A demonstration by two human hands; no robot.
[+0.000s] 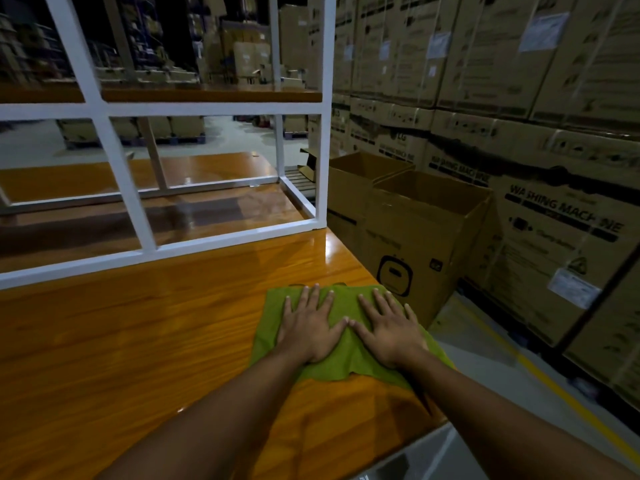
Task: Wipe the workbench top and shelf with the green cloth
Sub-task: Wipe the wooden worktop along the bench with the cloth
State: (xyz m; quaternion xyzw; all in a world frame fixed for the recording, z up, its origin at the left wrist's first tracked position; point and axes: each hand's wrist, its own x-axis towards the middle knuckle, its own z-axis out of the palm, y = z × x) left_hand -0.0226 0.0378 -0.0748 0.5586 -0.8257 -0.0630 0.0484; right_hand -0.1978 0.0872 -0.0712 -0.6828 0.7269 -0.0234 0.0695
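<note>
The green cloth (341,358) lies spread flat on the glossy wooden workbench top (138,341), close to its right edge. My left hand (310,325) presses down on the cloth's left half with fingers straight and spread. My right hand (388,329) presses flat on its right half, thumbs almost touching. A wooden shelf (207,95) sits higher up inside a white metal frame (323,133) that stands on the bench behind the cloth.
Open cardboard boxes (422,216) stand on the floor right beside the bench's right edge. Behind them rises a tall wall of stacked washing-machine cartons (554,133). A yellow floor line (554,386) runs along the aisle at the lower right.
</note>
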